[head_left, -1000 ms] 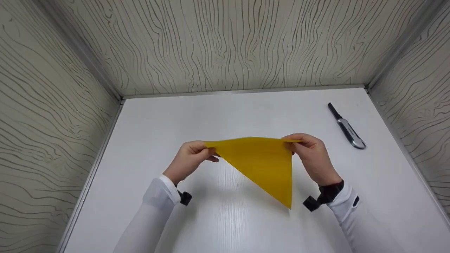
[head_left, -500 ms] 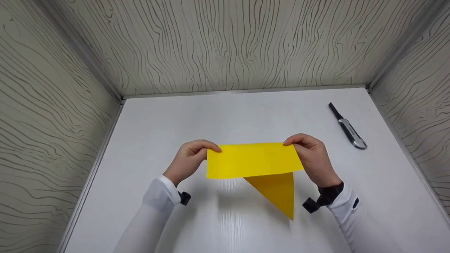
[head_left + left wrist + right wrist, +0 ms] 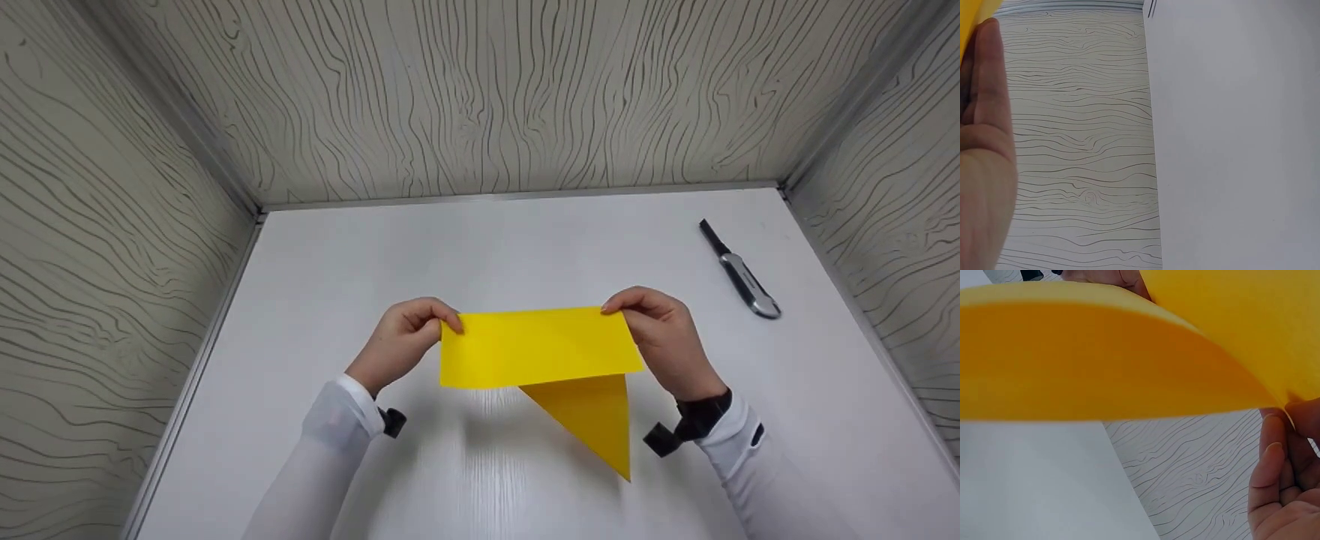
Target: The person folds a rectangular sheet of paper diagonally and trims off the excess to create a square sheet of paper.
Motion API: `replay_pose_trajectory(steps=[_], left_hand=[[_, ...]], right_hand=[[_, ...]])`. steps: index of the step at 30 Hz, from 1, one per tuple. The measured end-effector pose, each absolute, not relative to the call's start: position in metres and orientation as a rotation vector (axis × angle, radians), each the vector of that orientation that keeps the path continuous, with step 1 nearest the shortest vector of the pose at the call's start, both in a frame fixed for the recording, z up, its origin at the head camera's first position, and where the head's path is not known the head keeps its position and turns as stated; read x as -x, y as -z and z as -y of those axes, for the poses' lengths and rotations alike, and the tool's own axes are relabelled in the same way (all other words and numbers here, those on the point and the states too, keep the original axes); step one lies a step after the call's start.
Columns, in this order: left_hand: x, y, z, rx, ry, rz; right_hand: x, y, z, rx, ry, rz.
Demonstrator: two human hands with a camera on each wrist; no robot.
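A sheet of bright yellow paper (image 3: pixel 540 349) is held up over the white table, a folded strip facing the head camera. From under the strip's lower edge a darker yellow triangular part hangs, its point down. My left hand (image 3: pixel 405 337) pinches the strip's upper left corner between thumb and fingers. At the upper right corner my right hand (image 3: pixel 664 341) pinches it likewise. The right wrist view shows the paper (image 3: pixel 1100 363) bowed into a curve, with the right hand's fingers (image 3: pixel 1266 478) at its edge. Only a sliver of paper (image 3: pixel 967 19) shows in the left wrist view.
A slim tool with a black tip and a grey-and-black handle (image 3: pixel 742 277) lies at the right rear of the white table (image 3: pixel 360 255). Wood-patterned panels (image 3: pixel 480 97) enclose the table at the back and both sides.
A second ago the paper showed as a downward triangle under a thin top edge. The folded strip has since tipped down toward the head camera, and the paper has sunk slightly. Both hands keep their hold.
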State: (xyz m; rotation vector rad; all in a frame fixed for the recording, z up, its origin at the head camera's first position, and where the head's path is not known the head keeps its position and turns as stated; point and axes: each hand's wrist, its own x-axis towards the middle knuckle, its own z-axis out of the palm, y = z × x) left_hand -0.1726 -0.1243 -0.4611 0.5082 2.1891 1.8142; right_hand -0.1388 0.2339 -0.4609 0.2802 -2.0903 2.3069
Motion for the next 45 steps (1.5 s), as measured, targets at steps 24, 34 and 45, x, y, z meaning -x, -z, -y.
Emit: replay_pose_trajectory(steps=[24,34,45], left_hand=[[0.1678,0.4554,0.1268,-0.528,-1.827,-2.109],[0.1672,0.4561,0.1238,-0.421,-1.807,-2.132],[0.1684,0.4517,0.1269,-0.514,-1.673,-2.252]], right_hand=[[0.1368,0.4653,-0.2350,-0.394,-2.454,1.957],[0.1358,0.4645,-0.2348,-0.377,-2.416,1.998],[0.1392,0.4648,-0.2359,-0.311,-2.390,2.062]])
